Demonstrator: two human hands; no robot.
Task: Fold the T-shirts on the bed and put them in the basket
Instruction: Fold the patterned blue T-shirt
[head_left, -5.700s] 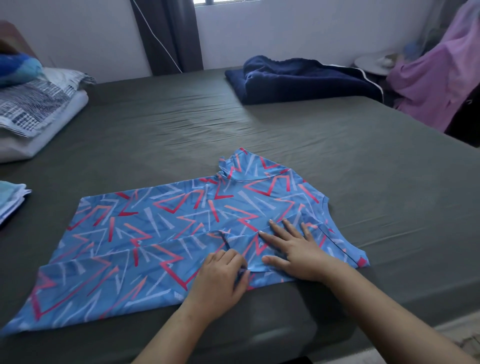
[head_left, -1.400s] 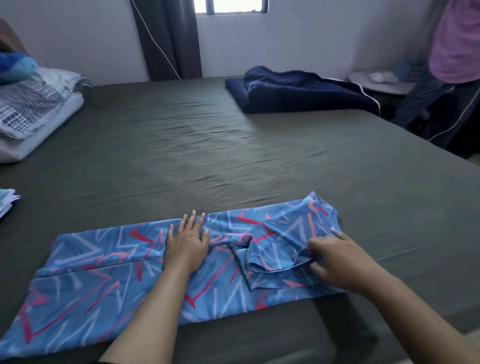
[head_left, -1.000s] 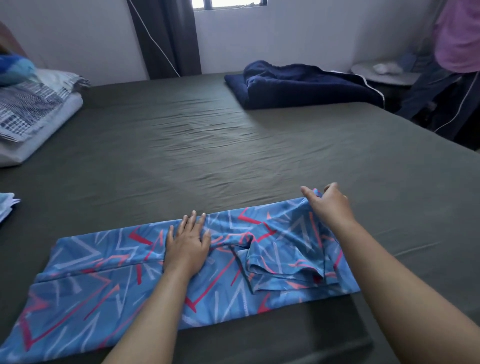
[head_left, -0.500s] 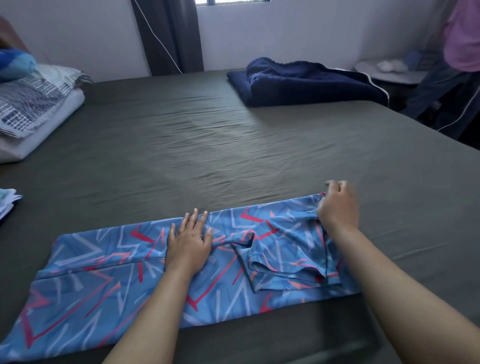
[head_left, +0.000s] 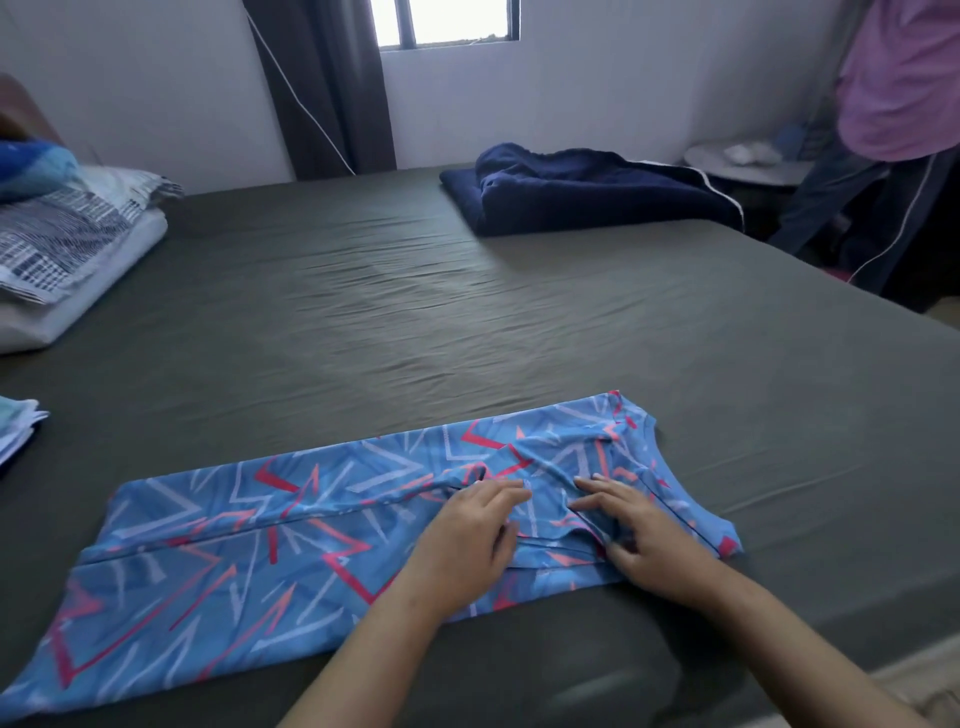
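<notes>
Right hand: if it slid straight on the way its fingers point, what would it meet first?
The right hand lies flat on the blue patterned T-shirt, fingers pointing up-left toward the left hand. It would likely meet the left hand's fingertips first, though it may pass just beyond them over rumpled shirt fabric.

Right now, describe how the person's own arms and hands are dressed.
Both forearms are bare as far as the frame shows: no sleeve or cuff reaches into view. The left hand and the right hand wear no gloves, and no ring, watch or bracelet is visible on either. The fingernails are short, with pale tips. Nothing is marked or written on them.
</notes>
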